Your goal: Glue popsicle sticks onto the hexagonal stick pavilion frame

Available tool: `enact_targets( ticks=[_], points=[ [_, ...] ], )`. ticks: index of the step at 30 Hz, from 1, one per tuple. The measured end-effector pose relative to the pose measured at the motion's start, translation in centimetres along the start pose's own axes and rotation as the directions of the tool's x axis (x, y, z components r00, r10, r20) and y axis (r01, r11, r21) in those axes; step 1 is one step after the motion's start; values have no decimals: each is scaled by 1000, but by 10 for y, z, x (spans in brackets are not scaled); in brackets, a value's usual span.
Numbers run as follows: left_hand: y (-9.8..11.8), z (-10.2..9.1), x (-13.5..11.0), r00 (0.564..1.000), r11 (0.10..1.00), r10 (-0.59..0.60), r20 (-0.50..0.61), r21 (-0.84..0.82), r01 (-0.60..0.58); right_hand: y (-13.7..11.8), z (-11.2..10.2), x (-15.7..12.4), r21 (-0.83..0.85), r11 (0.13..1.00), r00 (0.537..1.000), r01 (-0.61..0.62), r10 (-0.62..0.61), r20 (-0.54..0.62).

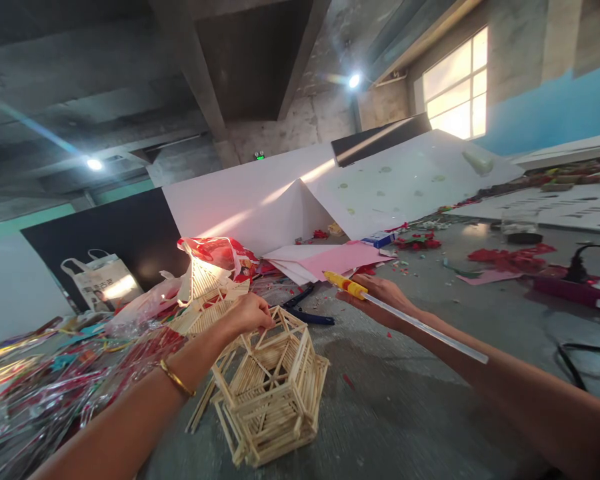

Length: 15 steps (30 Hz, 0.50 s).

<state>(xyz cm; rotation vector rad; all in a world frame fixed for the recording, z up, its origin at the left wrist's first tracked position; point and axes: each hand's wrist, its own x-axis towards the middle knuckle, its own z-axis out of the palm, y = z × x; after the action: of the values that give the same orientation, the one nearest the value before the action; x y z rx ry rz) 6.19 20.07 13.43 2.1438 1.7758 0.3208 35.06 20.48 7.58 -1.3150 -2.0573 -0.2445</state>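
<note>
My left hand (250, 313) is closed on the top edge of a hexagonal frame built of thin wooden sticks (273, 393), which stands tilted on the grey floor. A gold bangle sits on that wrist. My right hand (380, 297) grips a yellow and orange glue gun (345, 285) with a long clear glue stick (425, 328) running back along my forearm. The gun's tip points left, toward dark blue pliers (307, 312) lying on the floor. Behind my left hand stands another stick structure (207, 297).
Shiny foil wrappers (40, 393) cover the floor at left. Pink and white paper sheets (330, 260) lie ahead, a red plastic bag (220, 253) beside them. Red scraps (505, 257), a power strip (580, 287) and black cables (575, 363) are at right. White boards lean behind.
</note>
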Motion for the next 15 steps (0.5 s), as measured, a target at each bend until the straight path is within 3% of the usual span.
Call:
enact_targets(
  ticks=[15],
  points=[
    [-2,-3,0,1000,997,6,13,-79,-5,1,4,0,6,1000,1000,3,-3,3]
  ],
)
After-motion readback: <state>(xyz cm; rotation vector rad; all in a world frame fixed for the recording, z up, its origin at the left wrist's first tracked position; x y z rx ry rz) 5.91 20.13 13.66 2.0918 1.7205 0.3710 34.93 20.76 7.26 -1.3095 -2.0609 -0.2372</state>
